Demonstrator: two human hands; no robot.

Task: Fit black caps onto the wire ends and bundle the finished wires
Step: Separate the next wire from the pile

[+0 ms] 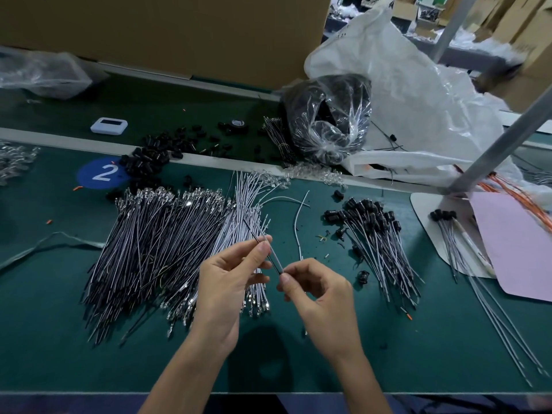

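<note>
Head view. I see the left hand pinching a thin wire between thumb and forefinger. The right hand, just beside it, pinches the same wire's near end between its fingertips, the other fingers curled. The wire slants from the right hand up past the left thumb, held above the green counter. I cannot tell whether a cap sits on either end.

Beyond and to the left of the left hand lies a large heap of uncapped wires, partly hidden under that hand. To the right of the right hand, apart from it, lies a pile of capped wires, caps at the far end. One loose cap lies between that pile and the right hand. Scattered black caps lie well beyond the left hand, next to a blue disc marked 2. A clear bag of black parts stands well beyond both hands.
</note>
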